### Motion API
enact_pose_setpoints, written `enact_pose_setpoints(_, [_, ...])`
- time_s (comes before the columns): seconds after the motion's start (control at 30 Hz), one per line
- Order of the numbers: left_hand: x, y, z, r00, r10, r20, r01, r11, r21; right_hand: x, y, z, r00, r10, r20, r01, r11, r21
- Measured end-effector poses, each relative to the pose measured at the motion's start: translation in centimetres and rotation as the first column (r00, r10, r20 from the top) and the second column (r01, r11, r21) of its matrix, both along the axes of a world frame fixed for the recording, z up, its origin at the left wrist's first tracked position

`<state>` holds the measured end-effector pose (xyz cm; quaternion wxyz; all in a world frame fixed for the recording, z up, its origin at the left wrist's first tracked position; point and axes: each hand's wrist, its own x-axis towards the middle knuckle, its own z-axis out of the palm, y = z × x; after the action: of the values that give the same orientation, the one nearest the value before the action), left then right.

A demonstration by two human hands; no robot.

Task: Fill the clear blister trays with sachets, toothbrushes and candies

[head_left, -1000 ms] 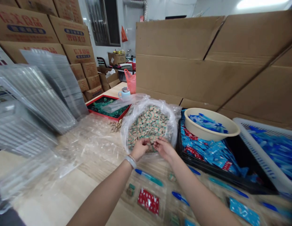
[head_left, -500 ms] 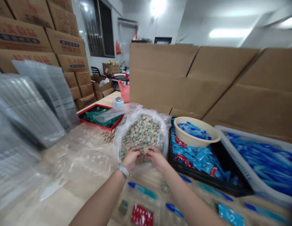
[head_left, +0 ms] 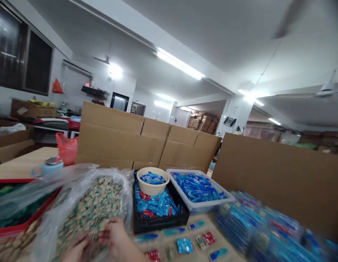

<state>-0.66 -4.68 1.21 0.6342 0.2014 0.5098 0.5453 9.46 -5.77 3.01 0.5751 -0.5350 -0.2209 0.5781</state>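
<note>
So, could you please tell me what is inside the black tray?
The black tray holds blue packets and some red packets. A cream basin containing blue pieces covers its back part, so what lies directly underneath cannot be seen.

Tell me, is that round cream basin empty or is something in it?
It's not empty: a heap of blue pieces shows inside the cream basin.

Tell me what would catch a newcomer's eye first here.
Probably the white basket heaped with blue pieces, right of the cream bowl. Next, the big clear bag of small tan-and-green pieces, with both hands at its near side. Behind stand tall cardboard panels.
</note>
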Motion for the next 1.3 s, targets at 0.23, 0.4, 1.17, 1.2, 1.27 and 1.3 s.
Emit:
enact_pose_setpoints(0.23, [-1.5, -3.0, 1.7, 0.98, -0.099, 0.172, 0.088, 0.993, 0.073, -2.1, -3.4, 2.1, 0.987, 0.046, 0.152, -0.062, 0.993, 0.104])
enact_pose_setpoints(0.4, [-1.7, -3.6, 1.5, 0.983, -0.097, 0.158, 0.075, 0.987, 0.142, -2.7, -3.0, 2.4, 0.977, 0.121, 0.177, -0.146, 0.979, 0.141])
enact_pose_setpoints(1.17, [2.2, 1.5, -3.2, 0.891, 0.093, -0.444, -0.025, 0.987, 0.157, 2.3, 2.1, -3.9, 0.947, 0.209, -0.245, -0.21, 0.977, 0.022])
enact_pose_setpoints(1.2, [2.2, 1.3, -3.1, 0.91, 0.062, -0.411, 0.004, 0.988, 0.156, 2.1, 2.1, -4.0, 0.952, 0.2, -0.231, -0.198, 0.98, 0.032])
enact_pose_setpoints(1.27, [2.0, 0.9, -2.9, 0.918, -0.01, -0.396, 0.085, 0.981, 0.172, 1.9, 2.0, -4.2, 0.959, 0.199, -0.201, -0.193, 0.98, 0.05])
enact_pose_setpoints(1.3, [1.8, 0.6, -2.7, 0.91, -0.042, -0.412, 0.127, 0.975, 0.18, 1.9, 1.8, -4.2, 0.962, 0.204, -0.184, -0.196, 0.979, 0.058])
